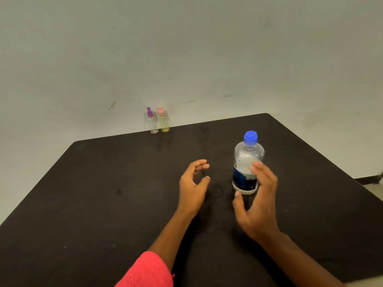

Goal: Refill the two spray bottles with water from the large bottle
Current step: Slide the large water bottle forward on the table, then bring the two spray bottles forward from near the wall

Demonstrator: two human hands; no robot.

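A large clear water bottle with a blue cap and dark blue label stands upright on the dark table, right of centre. My right hand hovers just in front and to the right of it, fingers spread, holding nothing. My left hand is open a little to the left of the bottle, fingers curled and apart. Two small clear spray bottles stand upright side by side at the table's far edge against the wall: one with a purple top, one with a pink top. Both look nearly empty.
A plain pale wall rises right behind the table's far edge. The table's right edge drops to a light floor with a dark baseboard. A pink sleeve covers my left upper arm.
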